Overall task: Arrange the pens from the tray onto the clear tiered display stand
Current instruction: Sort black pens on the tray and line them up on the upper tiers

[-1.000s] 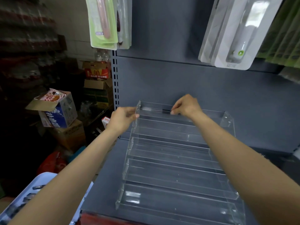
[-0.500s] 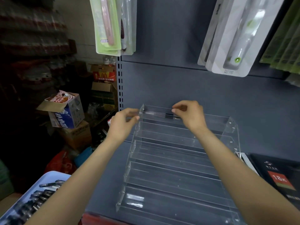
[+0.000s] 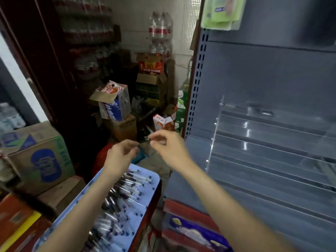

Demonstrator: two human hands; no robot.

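Your left hand (image 3: 121, 154) and right hand (image 3: 168, 149) hang in the air beyond the far end of the tray (image 3: 143, 202), fingers loosely curled, grasping nothing. Many pens (image 3: 120, 195) lie in the tray. One pen (image 3: 261, 111) lies on the top tier of the clear display stand (image 3: 272, 142) on the shelf at your right

Left hand (image 3: 121, 154) and right hand (image 3: 168, 147) empty with loosely curled fingers above a blue tray (image 3: 143, 206) of pens (image 3: 121, 195), clear tiered stand (image 3: 269, 150) at right holding one pen (image 3: 261, 110) on top tier, cardboard boxes (image 3: 39, 157) behind
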